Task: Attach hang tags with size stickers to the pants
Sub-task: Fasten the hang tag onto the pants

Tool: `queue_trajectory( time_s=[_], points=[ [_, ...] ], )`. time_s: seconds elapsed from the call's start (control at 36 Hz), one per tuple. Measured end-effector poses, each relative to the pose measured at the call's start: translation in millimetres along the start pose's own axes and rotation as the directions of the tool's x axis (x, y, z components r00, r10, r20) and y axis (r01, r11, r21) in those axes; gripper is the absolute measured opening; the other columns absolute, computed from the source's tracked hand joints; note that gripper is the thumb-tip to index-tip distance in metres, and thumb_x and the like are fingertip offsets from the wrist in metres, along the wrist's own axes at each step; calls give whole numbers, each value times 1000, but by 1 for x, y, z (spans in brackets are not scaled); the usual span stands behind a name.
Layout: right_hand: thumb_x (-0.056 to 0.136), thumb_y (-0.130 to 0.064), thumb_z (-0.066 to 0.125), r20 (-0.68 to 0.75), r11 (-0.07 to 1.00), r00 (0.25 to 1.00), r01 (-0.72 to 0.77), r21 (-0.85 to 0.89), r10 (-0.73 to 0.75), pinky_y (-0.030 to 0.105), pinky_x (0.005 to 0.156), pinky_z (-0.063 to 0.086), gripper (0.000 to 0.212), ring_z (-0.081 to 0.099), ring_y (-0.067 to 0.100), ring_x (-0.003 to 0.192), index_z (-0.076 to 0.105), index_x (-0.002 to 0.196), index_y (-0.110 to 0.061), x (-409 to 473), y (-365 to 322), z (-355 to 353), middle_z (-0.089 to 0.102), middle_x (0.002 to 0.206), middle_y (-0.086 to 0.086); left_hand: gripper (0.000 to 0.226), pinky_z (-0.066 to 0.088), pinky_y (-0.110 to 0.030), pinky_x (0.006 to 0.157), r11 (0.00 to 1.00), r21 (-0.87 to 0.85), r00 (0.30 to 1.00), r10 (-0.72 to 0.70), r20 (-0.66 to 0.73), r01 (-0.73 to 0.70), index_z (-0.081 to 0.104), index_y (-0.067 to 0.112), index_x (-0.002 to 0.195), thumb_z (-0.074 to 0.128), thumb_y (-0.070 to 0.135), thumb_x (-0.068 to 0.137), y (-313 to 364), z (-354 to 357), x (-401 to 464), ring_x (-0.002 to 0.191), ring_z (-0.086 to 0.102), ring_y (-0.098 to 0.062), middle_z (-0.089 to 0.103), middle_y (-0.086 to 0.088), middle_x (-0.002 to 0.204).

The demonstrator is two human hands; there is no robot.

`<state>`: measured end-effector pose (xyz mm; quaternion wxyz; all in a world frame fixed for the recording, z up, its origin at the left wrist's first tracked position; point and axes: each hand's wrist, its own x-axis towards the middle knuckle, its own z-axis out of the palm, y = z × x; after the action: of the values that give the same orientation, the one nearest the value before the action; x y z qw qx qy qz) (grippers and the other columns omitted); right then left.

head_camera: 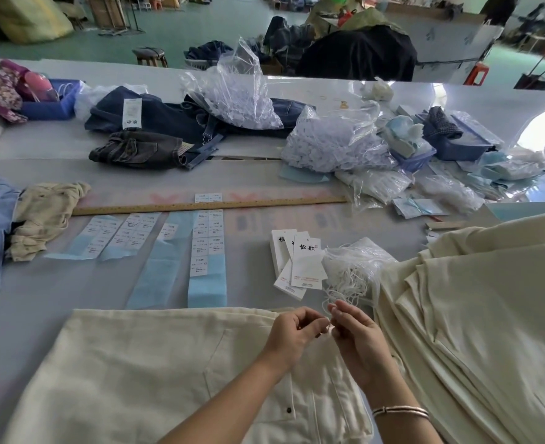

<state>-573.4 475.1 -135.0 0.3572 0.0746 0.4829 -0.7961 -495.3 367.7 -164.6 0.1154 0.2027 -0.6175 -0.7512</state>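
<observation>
Pinching a white string over cream pants

Pinching between curled fingertips, the left hand [292, 328] and the right hand [352, 331] meet over the waist end of the cream pants [143, 373], sharing a thin white string [326, 310] that loops up from their grip toward the far side. Both hands are closed round that string, knuckles facing each other. A silver bracelet [400, 411] circles the right wrist. The pants lie flat on the grey table [24, 315], their long axis running left to right, waist toward the hands. Just beyond the fingers sits a tangle of white strings [351, 270], touching a fanned stack of white hang tags [296, 261] whose long sides point away from the person. Farther left, size sticker sheets [207, 245] lie on blue backing strips beside a wooden ruler [210, 205]. A stack of folded cream pants [476, 302] rests at right.
</observation>
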Motion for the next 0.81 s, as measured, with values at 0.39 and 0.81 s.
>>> queue_trajectory(
  time_s=[0.39, 0.81],
  points=[
    [72, 10, 61, -43, 998, 999, -22, 56, 24, 17, 51, 52, 20, 69, 14, 60, 64, 89, 0, -11, 4, 16, 72, 74, 14, 13, 52, -19, 75, 996, 33, 995, 90, -42, -88, 73, 26, 75, 70, 18, 86, 3, -4, -2, 76, 68, -8, 74, 2, 76],
    [78, 12, 57, -60, 997, 998, -25, 66, 29, 17, 52, 52, 17, 70, 15, 63, 65, 88, 1, -9, 5, 17, 72, 75, 14, 12, 50, -18, 73, 994, 52, 994, 97, -44, -94, 72, 23, 75, 70, 17, 86, 0, -3, 0, 72, 65, -5, 73, 4, 73]
  ],
)
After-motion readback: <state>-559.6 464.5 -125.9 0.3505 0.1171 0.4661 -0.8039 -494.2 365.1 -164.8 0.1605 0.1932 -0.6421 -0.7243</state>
